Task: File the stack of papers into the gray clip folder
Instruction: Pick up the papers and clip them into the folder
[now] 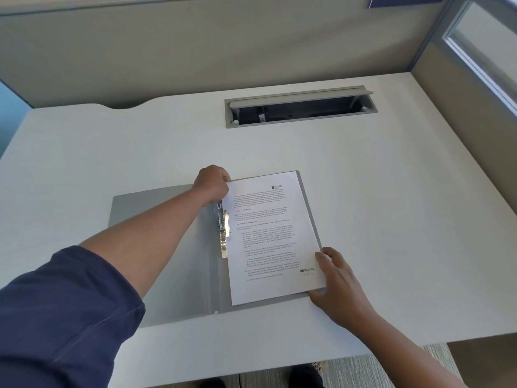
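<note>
The gray clip folder point(156, 247) lies open on the desk in front of me. The stack of printed papers point(268, 236) rests on its right half, slightly tilted, with a "RECEIVED" stamp near the bottom. A metal clip point(224, 233) runs along the spine at the papers' left edge. My left hand point(212, 186) is closed at the stack's top left corner, by the upper end of the clip. My right hand point(335, 278) lies at the stack's bottom right corner, fingers spread, thumb on the paper's edge.
A white desk point(391, 219) with beige partition walls behind and at the right. An open cable tray slot point(300, 107) is set into the desk beyond the folder. Carpet and shoes show below the desk's near edge.
</note>
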The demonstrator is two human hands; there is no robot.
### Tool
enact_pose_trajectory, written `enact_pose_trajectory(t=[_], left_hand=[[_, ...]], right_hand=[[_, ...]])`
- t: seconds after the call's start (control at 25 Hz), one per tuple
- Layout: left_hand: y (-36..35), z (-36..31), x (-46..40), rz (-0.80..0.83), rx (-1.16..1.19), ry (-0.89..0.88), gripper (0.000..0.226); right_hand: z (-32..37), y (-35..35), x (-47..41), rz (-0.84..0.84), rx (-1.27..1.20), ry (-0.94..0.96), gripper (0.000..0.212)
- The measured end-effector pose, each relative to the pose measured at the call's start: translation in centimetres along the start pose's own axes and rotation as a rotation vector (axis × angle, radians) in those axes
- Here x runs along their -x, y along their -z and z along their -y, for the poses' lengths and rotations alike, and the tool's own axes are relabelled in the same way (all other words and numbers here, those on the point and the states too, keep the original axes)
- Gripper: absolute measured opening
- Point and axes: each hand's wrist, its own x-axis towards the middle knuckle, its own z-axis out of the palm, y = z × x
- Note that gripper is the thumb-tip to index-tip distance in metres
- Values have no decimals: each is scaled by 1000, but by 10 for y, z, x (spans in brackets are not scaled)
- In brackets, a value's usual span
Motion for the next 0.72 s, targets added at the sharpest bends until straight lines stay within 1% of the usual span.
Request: enact_pose_trajectory(t=[0.2, 0.36, 0.56, 0.64, 0.72], left_hand=[[2, -6, 0, 29, -84, -27, 37], [6, -9, 0, 69, -105, -31, 37], [6, -11, 4, 68, -97, -10, 39], [5, -15, 6, 57, -188, -21, 38], [-1, -26, 9, 26, -244, -93, 43]], right_hand=[[-1, -3, 0, 10, -4, -5, 80], [-3, -4, -1, 7, -17, -1, 84], [-6, -3, 0, 6, -38, 6, 81], [-7, -4, 1, 9, -39, 5, 79], [-7, -4, 1, 9, -42, 9, 77]])
